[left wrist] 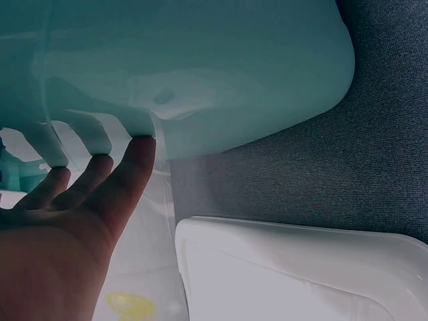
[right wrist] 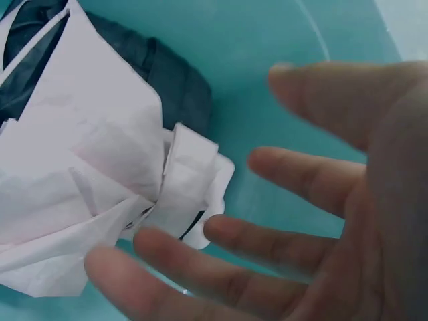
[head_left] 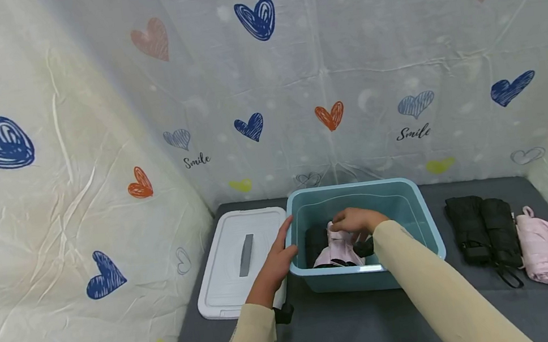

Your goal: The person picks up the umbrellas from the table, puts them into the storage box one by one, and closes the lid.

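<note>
While the left hand rests its straightened fingers against the outside of the teal bin, beside the white lid, the right hand hangs inside with fingers spread, at a pale pink fabric bundle lying by a dark one; whether they touch it I cannot tell. On the heart-printed backdrop, the word "Smile" reads clearly twice in black script.

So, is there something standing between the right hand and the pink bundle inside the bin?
Nothing visible does. The right hand reaches into the bin, its spread fingers beside the pink bundle; whether they touch, I cannot tell.
</note>
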The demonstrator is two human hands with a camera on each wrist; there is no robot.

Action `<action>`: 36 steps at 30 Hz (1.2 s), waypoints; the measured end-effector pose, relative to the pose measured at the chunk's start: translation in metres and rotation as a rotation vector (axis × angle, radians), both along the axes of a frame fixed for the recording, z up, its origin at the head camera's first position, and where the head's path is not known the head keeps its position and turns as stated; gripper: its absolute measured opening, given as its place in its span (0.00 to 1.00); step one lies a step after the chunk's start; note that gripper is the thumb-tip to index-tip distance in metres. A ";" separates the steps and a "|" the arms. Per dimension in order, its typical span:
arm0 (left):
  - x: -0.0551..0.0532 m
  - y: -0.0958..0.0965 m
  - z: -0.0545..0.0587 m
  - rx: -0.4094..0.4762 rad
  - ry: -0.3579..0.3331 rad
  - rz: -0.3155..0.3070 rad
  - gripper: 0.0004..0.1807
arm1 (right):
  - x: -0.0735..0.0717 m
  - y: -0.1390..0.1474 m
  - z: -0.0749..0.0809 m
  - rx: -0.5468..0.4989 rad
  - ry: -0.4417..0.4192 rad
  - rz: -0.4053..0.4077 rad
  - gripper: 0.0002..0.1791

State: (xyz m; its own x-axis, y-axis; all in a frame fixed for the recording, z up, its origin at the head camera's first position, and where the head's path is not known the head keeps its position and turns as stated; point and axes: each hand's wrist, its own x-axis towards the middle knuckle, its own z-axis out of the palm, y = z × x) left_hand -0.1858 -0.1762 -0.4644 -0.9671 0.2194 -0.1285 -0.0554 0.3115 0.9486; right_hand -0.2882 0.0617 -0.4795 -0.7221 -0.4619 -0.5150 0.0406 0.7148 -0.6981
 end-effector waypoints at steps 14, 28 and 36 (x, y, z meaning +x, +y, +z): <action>-0.004 -0.001 -0.004 -0.015 -0.002 0.024 0.41 | 0.015 0.015 0.027 0.044 0.098 0.033 0.27; -0.017 0.000 -0.034 -0.039 0.029 0.069 0.41 | 0.029 0.043 0.042 0.050 0.296 0.119 0.22; -0.019 0.000 -0.036 -0.039 0.025 0.063 0.41 | 0.043 0.062 0.052 0.000 0.374 0.149 0.23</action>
State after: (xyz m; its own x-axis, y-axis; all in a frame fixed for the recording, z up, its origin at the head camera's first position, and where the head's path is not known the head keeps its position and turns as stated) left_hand -0.2043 -0.1759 -0.5008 -0.9820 0.1530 -0.1112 -0.0524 0.3444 0.9374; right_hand -0.2452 0.1239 -0.4275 -0.7850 -0.5754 -0.2295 -0.3201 0.6940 -0.6449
